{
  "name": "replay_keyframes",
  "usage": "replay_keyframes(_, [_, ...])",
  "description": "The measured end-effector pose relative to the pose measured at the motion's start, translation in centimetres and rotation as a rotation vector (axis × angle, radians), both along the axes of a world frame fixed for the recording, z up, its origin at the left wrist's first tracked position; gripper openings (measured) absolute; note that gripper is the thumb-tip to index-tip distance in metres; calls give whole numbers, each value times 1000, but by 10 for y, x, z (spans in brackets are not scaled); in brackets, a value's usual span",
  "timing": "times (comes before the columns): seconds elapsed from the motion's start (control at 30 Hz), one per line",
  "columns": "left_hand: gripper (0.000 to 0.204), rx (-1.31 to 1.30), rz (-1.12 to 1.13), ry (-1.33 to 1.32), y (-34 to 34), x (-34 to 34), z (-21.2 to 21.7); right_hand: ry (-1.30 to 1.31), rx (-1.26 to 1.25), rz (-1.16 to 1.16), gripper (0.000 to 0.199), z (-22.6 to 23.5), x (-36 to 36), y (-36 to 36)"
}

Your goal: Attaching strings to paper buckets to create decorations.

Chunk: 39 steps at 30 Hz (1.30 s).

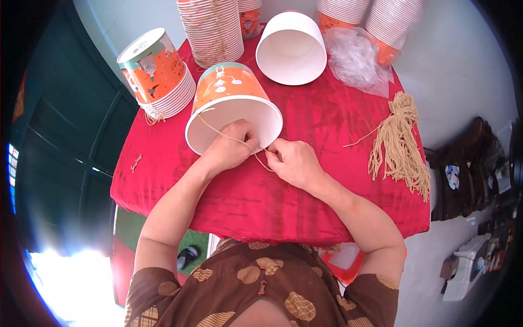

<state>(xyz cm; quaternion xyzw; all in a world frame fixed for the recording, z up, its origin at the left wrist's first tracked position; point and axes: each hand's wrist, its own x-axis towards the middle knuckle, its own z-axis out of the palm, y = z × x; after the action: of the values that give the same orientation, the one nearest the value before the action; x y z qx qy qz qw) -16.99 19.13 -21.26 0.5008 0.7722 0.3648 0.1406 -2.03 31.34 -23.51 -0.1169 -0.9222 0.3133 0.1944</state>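
Observation:
An orange and green paper bucket (229,82) lies tilted on the table, its white mouth facing me. One end of a thin tan cord (220,132) is at the left side of its rim. The cord crosses over the back of my left hand and loops by the right side of the rim. My left hand (234,146) is curled inside the bucket's mouth, and what its fingertips grip is hidden. At the lower right rim my right hand (295,163) pinches the cord between thumb and forefinger.
Behind stands an open white bucket (291,52) on its side. A nested stack (158,73) is at left, with taller stacks (212,32) at the back. A crumpled plastic bag (359,60) and a bundle of cut cords (400,141) lie right on the red tablecloth (321,218).

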Motion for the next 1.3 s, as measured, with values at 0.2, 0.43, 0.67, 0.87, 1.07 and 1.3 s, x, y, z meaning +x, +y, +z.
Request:
replay_keyframes(0.2, [10, -41, -11, -363, 1, 5, 8, 28, 52, -21, 12, -6, 0, 1])
replay_keyframes(0.43, [17, 99, -86, -690, 1, 5, 6, 33, 65, 6, 14, -7, 0, 1])
replay_keyframes(0.67, [18, 221, -168, -916, 4, 1, -8, 4, 76, -16, 13, -8, -2, 1])
replay_keyframes(0.87, [14, 168, -65, -990, 7, 5, -3, 9, 77, -29, 12, -9, -2, 1])
replay_keyframes(1.07, [13, 162, -77, -980, 7, 3, -7, 1, 76, -40, 10, -7, -2, 3])
replay_keyframes(1.3, [16, 61, -25, -766, 8, 6, -3, -73, 45, -45, 13, -2, -2, 1])
